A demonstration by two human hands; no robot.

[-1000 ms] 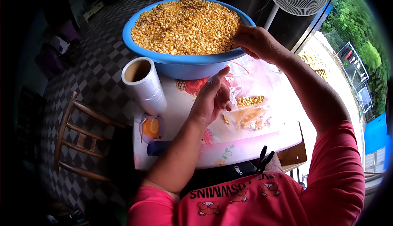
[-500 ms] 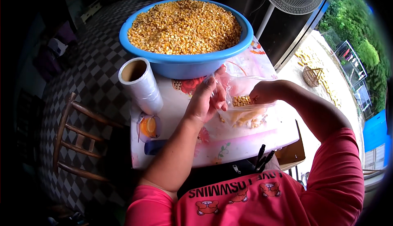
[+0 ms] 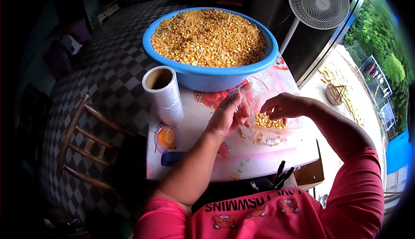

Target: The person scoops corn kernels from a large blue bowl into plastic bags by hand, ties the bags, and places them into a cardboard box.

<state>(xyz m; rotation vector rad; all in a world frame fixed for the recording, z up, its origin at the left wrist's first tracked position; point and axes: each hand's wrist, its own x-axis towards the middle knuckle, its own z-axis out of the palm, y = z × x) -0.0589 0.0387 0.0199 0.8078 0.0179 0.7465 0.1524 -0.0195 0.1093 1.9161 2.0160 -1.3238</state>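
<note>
A clear plastic bag [image 3: 294, 124] lies on the table with yellow corn kernels [image 3: 269, 121] inside it. My left hand [image 3: 231, 112] grips the bag's edge on the left, its fingers closed on the thin film. Over the kernels at the bag's mouth is my right hand [image 3: 283, 105], fingers curled downward and close together; whatever they hold is hidden. Beyond both hands stands a large blue basin [image 3: 212, 70], heaped with loose corn kernels [image 3: 207, 38]. A roll of clear plastic bags [image 3: 168, 105] stands upright left of my left hand.
A clear cup with something orange [image 3: 166, 138] sits near the left edge of the flowered tabletop [image 3: 203, 141], beside a dark blue object [image 3: 173, 158]. A wooden chair [image 3: 82, 152] is on the left. Behind at right are a white fan [image 3: 320, 3] and, outside, a basket [image 3: 333, 94].
My right hand has come up from among the kernels in the bag, showing more of them. My left hand keeps its grip. The whole view has shifted slightly.
</note>
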